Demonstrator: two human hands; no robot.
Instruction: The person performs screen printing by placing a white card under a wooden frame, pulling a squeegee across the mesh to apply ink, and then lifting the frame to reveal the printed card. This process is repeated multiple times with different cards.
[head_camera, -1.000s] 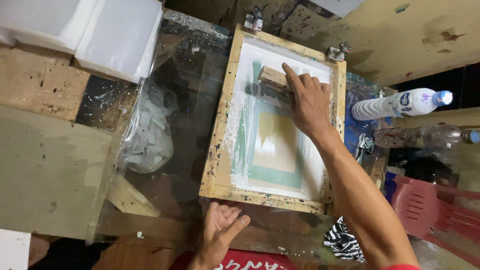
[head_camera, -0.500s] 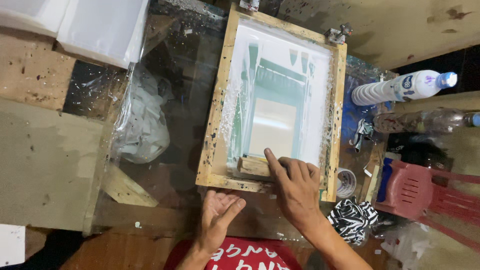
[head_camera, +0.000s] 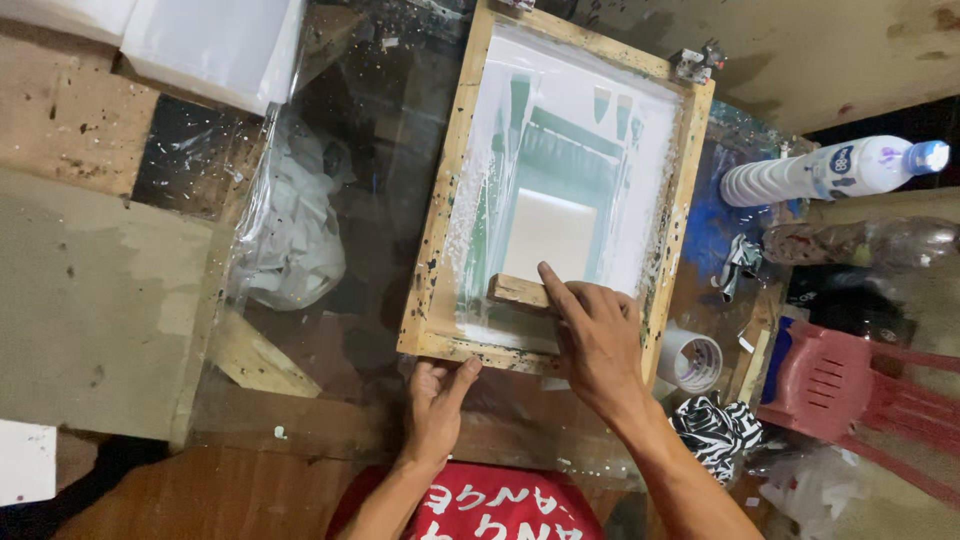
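A wooden screen-printing frame (head_camera: 440, 210) with a white mesh lies on a glass-topped table. Green ink marks a rectangular pattern on the mesh. My right hand (head_camera: 598, 338) grips a wooden squeegee (head_camera: 518, 291) at the near end of the mesh. My left hand (head_camera: 437, 398) rests on the glass with its fingers and thumb touching the frame's near edge.
A crumpled plastic bag (head_camera: 295, 225) lies left of the frame. White sheets (head_camera: 205, 40) sit at the top left. A white bottle (head_camera: 830, 170) and a clear bottle (head_camera: 860, 240) lie to the right, near a roll of tape (head_camera: 692, 360) and a red plastic chair (head_camera: 840, 385).
My right hand has dragged the squeegee from the far end of the mesh down to the near end. My left hand has moved up to touch the frame's near edge.
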